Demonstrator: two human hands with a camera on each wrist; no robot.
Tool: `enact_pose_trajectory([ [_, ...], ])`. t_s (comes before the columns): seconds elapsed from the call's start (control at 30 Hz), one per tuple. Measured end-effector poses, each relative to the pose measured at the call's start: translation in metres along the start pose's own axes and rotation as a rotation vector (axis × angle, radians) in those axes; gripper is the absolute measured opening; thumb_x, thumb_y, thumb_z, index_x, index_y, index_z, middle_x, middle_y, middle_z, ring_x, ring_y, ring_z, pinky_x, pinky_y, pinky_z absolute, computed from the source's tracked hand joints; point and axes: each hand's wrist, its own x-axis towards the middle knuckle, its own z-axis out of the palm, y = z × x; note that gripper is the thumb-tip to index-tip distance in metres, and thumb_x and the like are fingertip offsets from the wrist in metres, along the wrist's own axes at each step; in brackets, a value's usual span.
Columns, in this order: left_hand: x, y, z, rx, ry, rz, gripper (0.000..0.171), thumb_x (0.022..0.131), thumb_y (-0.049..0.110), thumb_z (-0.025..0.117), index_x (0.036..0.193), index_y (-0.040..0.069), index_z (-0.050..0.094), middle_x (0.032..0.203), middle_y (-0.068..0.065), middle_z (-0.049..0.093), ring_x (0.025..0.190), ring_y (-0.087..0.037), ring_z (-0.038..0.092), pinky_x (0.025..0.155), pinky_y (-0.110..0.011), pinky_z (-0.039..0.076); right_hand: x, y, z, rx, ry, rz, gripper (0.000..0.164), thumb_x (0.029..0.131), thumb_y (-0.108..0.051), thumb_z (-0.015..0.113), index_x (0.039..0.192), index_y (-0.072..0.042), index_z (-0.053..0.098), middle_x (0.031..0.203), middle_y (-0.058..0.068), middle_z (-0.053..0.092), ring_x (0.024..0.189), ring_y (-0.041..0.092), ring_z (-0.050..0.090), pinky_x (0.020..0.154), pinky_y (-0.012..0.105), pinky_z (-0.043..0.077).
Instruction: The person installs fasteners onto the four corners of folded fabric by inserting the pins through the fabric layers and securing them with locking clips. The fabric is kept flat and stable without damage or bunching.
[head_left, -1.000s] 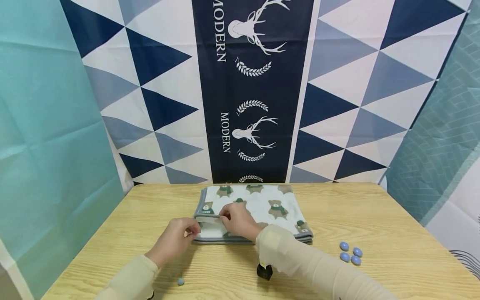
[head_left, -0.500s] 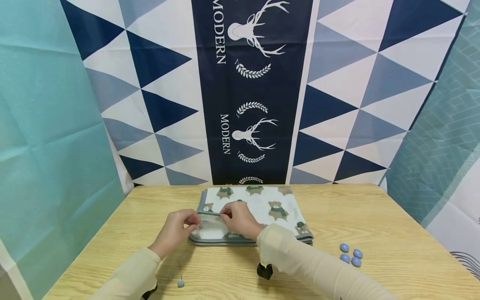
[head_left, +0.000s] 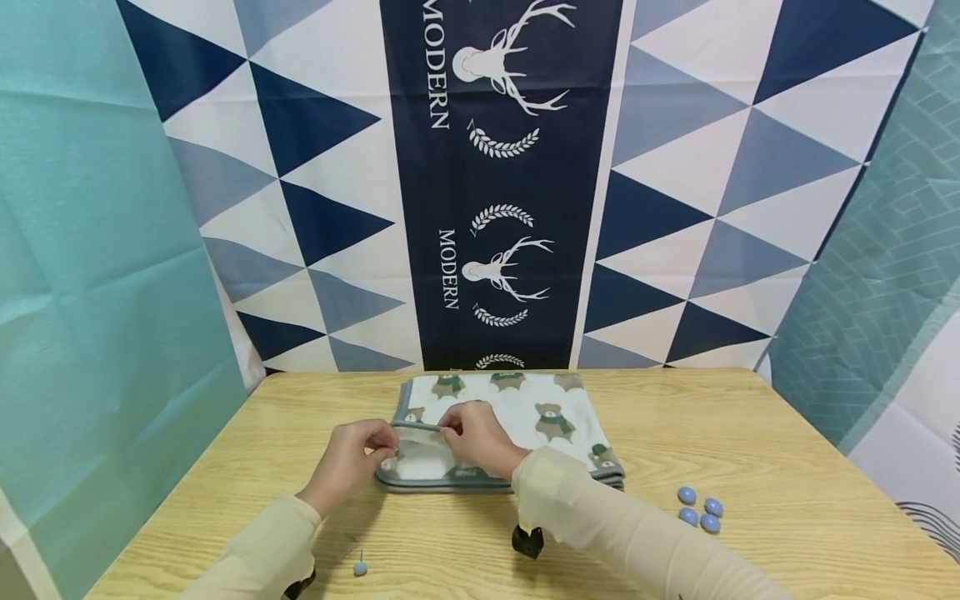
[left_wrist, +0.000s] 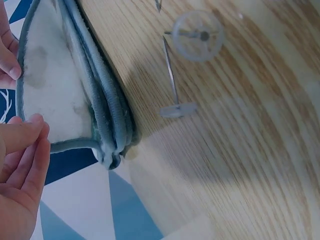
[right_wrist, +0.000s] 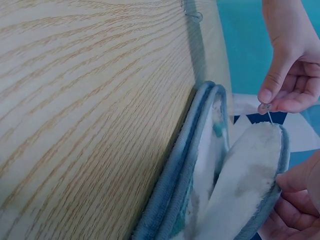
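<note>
A folded white blanket (head_left: 555,421) with brown bears and grey-blue edging lies at the table's far side. My right hand (head_left: 480,442) pinches the edging of its top layer and holds the front left corner raised. At that corner, my left hand (head_left: 348,462) pinches a pin with a clear round head (right_wrist: 265,107), its needle pointing to the blanket's edge in the right wrist view. Whether the needle's tip is inside the fabric, I cannot tell. Two clear-headed pins lie on the wood in the left wrist view, one pin (left_wrist: 179,109) below the other pin (left_wrist: 200,35).
Several blue rounded caps (head_left: 699,508) sit grouped on the table's right side. The wooden table (head_left: 435,550) reaches back to a patterned curtain (head_left: 510,167). A teal cloth (head_left: 112,250) hangs along the left.
Over the last second, my left hand has shifted slightly up and the blanket's front left corner has opened a bit wider. My right hand keeps its pinch on the edging.
</note>
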Motion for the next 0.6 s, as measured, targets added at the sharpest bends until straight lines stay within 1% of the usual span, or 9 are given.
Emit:
enact_pose_trajectory([
  [0.13,0.001,-0.003,0.000,-0.029,-0.002,0.024,0.013,0.078,-0.005,0.073,0.083,0.006,0.069,0.082,-0.007,0.073,0.077,-0.010,0.067,0.073,-0.022,0.056,0.000,0.000,0.000,-0.015,0.009,-0.018,0.012,0.092,-0.010,0.061,0.091,-0.007,0.073,0.078,0.003,0.070,0.065,0.005,0.057,0.060,0.018,0.049],
  [0.23,0.003,-0.005,0.001,-0.034,-0.009,0.042,0.012,0.077,-0.005,0.073,0.082,0.006,0.069,0.082,-0.006,0.073,0.077,-0.011,0.068,0.074,-0.023,0.057,-0.001,-0.001,-0.001,-0.026,0.014,-0.032,0.012,0.092,-0.009,0.061,0.091,-0.007,0.073,0.078,0.003,0.070,0.064,0.005,0.057,0.059,0.018,0.048],
  [0.37,0.006,-0.006,0.001,-0.043,-0.018,0.034,0.012,0.077,-0.004,0.074,0.082,0.006,0.068,0.081,-0.004,0.072,0.076,-0.010,0.067,0.074,-0.022,0.056,-0.001,-0.001,-0.001,-0.035,0.019,-0.040,0.012,0.092,-0.010,0.062,0.091,-0.007,0.073,0.077,0.003,0.070,0.063,0.005,0.057,0.059,0.018,0.048],
  [0.6,0.011,-0.005,0.000,-0.078,-0.033,0.023,0.010,0.078,-0.003,0.073,0.083,0.004,0.068,0.081,-0.007,0.071,0.077,-0.013,0.068,0.071,-0.021,0.056,0.000,-0.002,-0.003,-0.059,0.043,-0.052,0.011,0.091,-0.009,0.063,0.090,-0.006,0.073,0.077,0.004,0.071,0.063,0.003,0.056,0.058,0.017,0.047],
])
